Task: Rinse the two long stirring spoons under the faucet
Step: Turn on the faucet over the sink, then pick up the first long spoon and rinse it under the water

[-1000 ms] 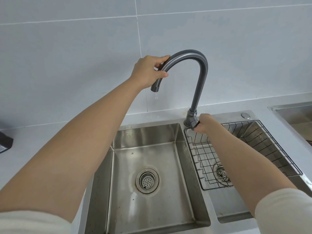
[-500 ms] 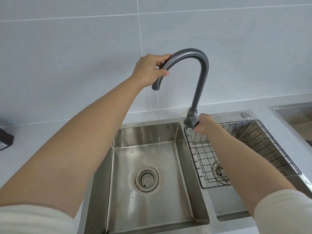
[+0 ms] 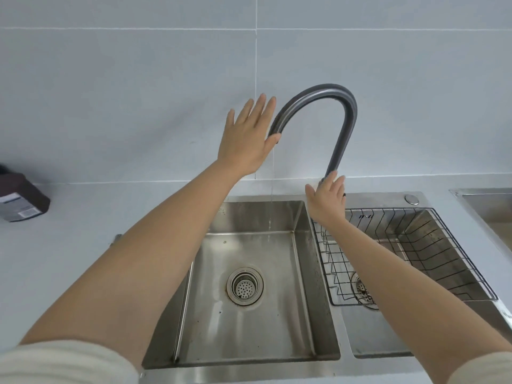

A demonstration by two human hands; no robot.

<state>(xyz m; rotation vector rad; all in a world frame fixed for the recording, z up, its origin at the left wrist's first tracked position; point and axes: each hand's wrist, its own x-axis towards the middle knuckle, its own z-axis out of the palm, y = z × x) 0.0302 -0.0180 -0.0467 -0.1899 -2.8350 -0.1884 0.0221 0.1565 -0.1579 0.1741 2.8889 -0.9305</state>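
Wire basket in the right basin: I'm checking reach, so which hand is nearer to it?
Right. The right hand hovers open at the faucet base, just above the wire basket's back-left corner. The left hand is open beside the spout, over the left basin.

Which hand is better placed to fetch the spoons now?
Hard to call: no spoons are in view. Both hands are open; the left hand is beside the faucet spout, the right hand at its base.
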